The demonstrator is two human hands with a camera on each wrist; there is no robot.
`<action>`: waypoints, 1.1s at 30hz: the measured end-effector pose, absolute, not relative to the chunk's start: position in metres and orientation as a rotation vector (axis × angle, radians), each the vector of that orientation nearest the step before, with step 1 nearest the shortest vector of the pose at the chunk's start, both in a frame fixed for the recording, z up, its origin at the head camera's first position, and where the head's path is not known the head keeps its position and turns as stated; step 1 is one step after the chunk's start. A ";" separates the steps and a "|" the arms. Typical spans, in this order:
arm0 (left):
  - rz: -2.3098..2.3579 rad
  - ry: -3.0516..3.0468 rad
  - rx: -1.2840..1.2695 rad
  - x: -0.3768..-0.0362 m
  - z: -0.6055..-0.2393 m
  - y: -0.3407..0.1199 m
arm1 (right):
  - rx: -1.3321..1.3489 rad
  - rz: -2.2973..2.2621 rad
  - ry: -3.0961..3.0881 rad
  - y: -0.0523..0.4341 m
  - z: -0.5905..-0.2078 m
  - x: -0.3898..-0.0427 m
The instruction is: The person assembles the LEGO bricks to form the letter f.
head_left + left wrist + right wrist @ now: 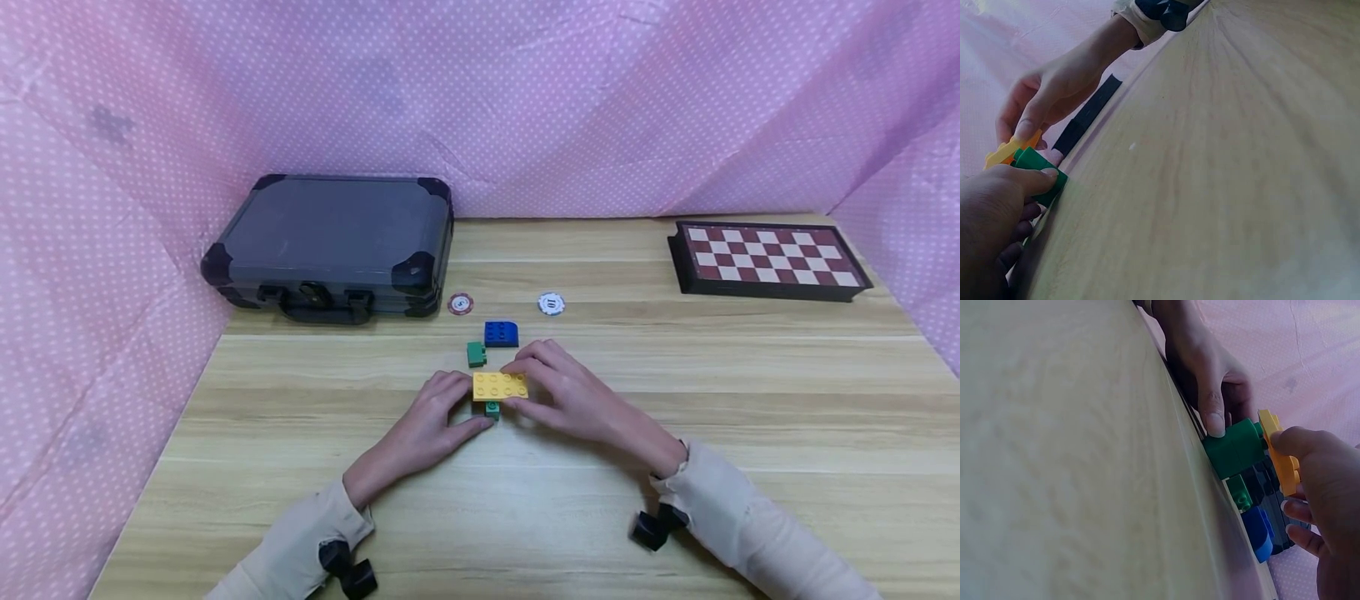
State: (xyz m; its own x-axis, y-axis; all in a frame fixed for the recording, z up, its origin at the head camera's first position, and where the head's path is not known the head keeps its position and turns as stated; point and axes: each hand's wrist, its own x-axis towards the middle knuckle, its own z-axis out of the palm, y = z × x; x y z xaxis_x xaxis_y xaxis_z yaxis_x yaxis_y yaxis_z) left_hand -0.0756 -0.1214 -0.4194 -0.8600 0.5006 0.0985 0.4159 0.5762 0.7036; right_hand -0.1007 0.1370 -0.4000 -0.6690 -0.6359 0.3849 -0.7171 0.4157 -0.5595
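Observation:
Close to the middle of the table, my right hand [566, 396] pinches a flat yellow building brick [498, 386] between thumb and fingers. Beneath it stands a taller green building block [1235, 450], mostly hidden from above by the yellow brick. My left hand [423, 429] grips that green block at the tabletop, its thumb on the near side. The yellow brick sits tilted against the studs of the green block in the right wrist view. Just beyond the hands lie a smaller green block [476, 354] and a blue block [501, 334] with one rounded end.
A grey case [337, 233] with black corners stands at the back left. Two poker chips lie past the blocks, one red and white [461, 303], one blue and white [551, 303]. A checkered board box [772, 258] is at the back right. Pink dotted cloth [562, 108] hangs behind.

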 end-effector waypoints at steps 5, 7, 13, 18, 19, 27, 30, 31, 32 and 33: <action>1.157 2.688 0.783 -0.075 -0.419 -0.122 | 1.219 1.087 -2.567 0.137 -0.400 -0.099; 1.159 2.688 0.781 -0.075 -0.419 -0.122 | 1.225 1.077 -2.561 0.136 -0.401 -0.099; 1.168 2.689 0.779 -0.075 -0.419 -0.122 | 1.228 1.066 -2.581 0.136 -0.399 -0.099; 1.171 2.692 0.784 -0.075 -0.419 -0.122 | 1.243 1.048 -2.583 0.136 -0.397 -0.098; 1.170 2.694 0.787 -0.076 -0.419 -0.122 | 1.250 1.042 -2.577 0.136 -0.397 -0.098; 1.182 2.688 0.791 -0.076 -0.420 -0.121 | 1.305 1.018 -2.513 0.136 -0.400 -0.098; 1.189 2.688 0.798 -0.076 -0.420 -0.121 | 1.318 1.014 -2.499 0.136 -0.399 -0.099; 1.188 2.689 0.798 -0.076 -0.421 -0.121 | 1.318 1.014 -2.498 0.136 -0.399 -0.099; 1.187 2.690 0.799 -0.076 -0.421 -0.121 | 1.316 1.016 -2.499 0.135 -0.399 -0.099; 1.187 2.691 0.800 -0.077 -0.421 -0.121 | 1.313 1.019 -2.503 0.135 -0.399 -0.099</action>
